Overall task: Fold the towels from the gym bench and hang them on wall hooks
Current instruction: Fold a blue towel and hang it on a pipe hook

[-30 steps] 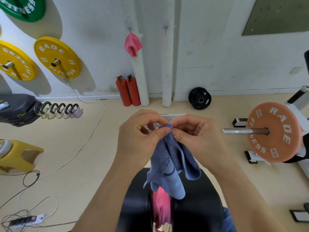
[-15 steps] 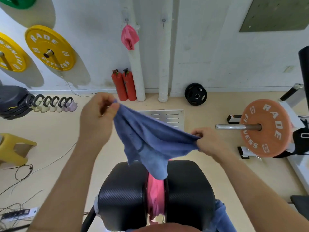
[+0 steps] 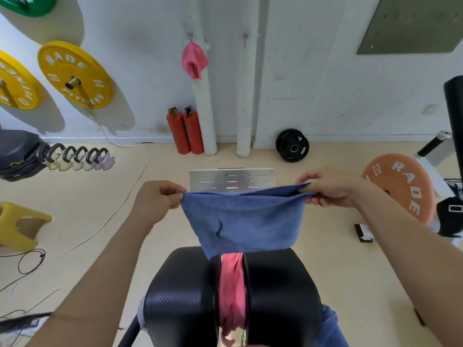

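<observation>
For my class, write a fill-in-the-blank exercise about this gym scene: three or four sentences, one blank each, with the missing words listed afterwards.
1. The left hand and right hand hold the ____ cloth towel stretched out by its top corners.
2. A pink towel lies in the gap of the black padded ____.
3. The folded pink towel on the wall hangs from a ____.
4. The second wall hook to its right holds ____.

Missing words: blue; bench; hook; nothing
</observation>
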`<action>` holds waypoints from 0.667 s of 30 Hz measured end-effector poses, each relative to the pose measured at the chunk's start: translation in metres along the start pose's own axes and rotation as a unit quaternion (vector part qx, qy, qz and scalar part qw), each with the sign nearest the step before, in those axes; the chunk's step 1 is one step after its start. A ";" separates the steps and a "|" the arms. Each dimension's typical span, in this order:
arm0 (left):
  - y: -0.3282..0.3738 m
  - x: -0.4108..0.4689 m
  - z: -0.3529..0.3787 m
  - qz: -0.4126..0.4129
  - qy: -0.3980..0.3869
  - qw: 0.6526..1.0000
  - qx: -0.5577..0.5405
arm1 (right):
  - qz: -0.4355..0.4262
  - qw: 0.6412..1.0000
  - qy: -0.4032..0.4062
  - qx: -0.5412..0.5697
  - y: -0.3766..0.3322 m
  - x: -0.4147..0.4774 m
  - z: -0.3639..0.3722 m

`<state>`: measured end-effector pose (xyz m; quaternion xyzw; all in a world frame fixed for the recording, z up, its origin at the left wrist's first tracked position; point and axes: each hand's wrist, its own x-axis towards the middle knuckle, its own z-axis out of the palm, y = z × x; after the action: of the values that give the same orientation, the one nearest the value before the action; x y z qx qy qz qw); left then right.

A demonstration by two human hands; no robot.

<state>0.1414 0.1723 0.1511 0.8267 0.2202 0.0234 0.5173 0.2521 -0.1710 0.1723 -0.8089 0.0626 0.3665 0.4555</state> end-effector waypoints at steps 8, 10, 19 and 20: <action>0.042 0.023 0.005 0.093 0.082 0.992 0.004 | -0.206 0.923 0.324 -0.011 -0.029 -0.001 -0.018; 0.038 0.007 0.008 0.067 0.037 0.997 -0.013 | -0.206 0.921 0.332 -0.006 -0.012 -0.010 -0.010; -0.109 -0.082 0.070 -0.219 -0.080 0.970 -0.073 | 0.022 0.970 0.231 0.070 0.169 -0.014 0.091; -0.124 -0.095 0.078 -0.244 -0.089 0.963 -0.065 | 0.057 0.969 0.229 0.075 0.187 -0.017 0.105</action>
<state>0.0347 0.1152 0.0257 0.7109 0.3666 -0.1631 0.5777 0.1020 -0.2006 0.0208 -0.8300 0.2380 0.1914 0.4667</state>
